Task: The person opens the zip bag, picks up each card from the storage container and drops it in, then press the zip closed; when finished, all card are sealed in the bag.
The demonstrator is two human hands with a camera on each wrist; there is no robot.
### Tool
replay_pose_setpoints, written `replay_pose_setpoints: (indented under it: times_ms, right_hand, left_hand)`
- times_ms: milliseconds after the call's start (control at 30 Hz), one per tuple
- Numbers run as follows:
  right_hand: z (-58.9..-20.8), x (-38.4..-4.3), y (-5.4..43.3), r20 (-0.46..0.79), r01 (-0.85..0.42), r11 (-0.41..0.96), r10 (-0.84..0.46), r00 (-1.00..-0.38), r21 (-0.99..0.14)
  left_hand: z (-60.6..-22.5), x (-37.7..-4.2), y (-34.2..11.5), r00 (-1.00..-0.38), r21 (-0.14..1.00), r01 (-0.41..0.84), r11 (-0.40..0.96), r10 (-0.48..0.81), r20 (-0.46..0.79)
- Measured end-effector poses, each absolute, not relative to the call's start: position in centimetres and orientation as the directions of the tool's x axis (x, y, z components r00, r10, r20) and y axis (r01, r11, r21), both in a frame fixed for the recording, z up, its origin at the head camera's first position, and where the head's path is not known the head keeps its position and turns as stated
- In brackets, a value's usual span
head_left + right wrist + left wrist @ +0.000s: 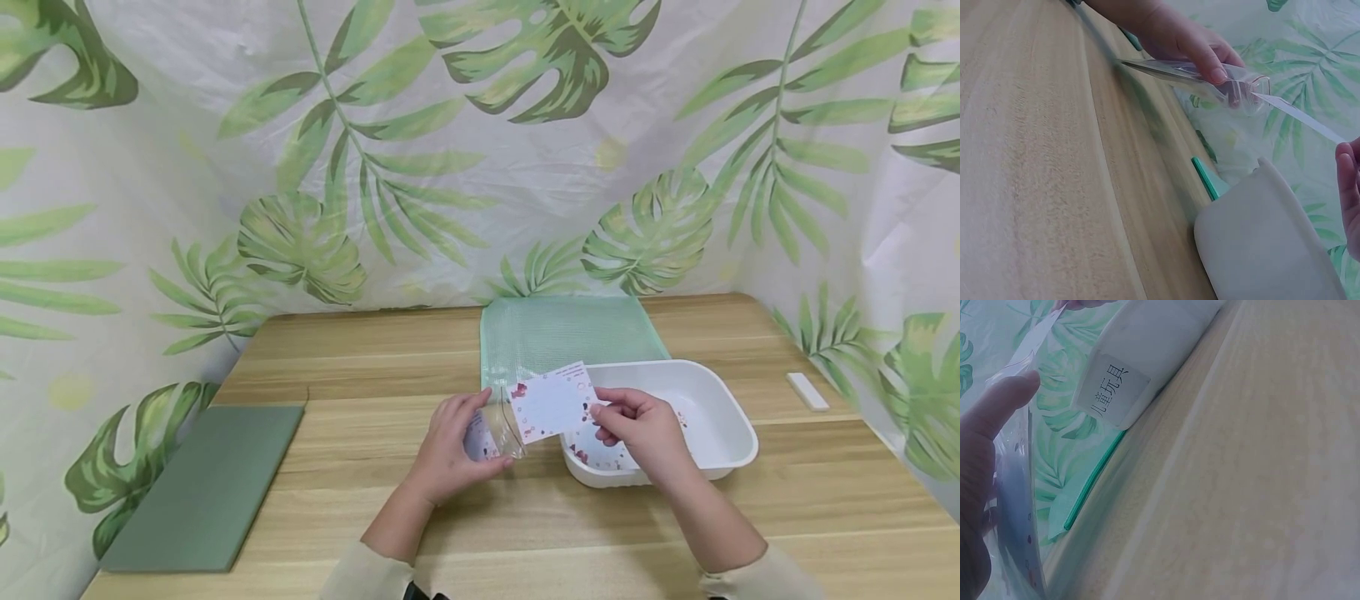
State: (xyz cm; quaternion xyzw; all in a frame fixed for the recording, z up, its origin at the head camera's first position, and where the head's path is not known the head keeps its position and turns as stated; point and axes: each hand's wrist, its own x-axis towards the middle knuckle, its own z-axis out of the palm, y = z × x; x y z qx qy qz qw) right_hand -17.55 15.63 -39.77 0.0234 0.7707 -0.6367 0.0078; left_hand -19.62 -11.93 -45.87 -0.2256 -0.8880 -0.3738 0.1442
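Observation:
My left hand (pixel 448 446) grips a clear plastic bag (pixel 504 425), its thumb and fingers on either side of the mouth. Inside the bag a printed card shows through the film. Between thumb and fingertips my right hand (pixel 639 427) pinches a white card (pixel 553 402) with a floral border, by its right end. The card's other end is right at the bag's mouth, as the right wrist view also shows with the bag (pixel 1172 76) held wide there. Below the right hand stands a white plastic basin (pixel 720 408), with more printed cards in it.
Behind the basin lies a mint-green mesh pouch (pixel 562 329). A dark green board (pixel 206 483) is flat on the table's left side. Far right is a small white bar (pixel 807 392). A leaf-print curtain (pixel 420 150) surrounds the wooden table (pixel 360 433).

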Motion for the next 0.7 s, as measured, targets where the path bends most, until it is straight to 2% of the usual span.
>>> replay_pose_setpoints:
  times_ms: [300, 700]
  right_hand:
    - [-39.8, -17.4, 15.4, -0.061, 0.072, 0.238, 0.052, -0.997, -0.969]
    - [-39.5, -17.7, 14.2, -0.055, 0.073, 0.225, 0.088, -0.995, -0.972]
  left_hand:
    - [-45.9, -19.7, -12.0, -0.873, 0.611, 0.478, 0.631, 0.264, 0.41]
    - [-45.9, -19.7, -12.0, -0.837, 0.535, 0.537, 0.652, 0.334, 0.433]
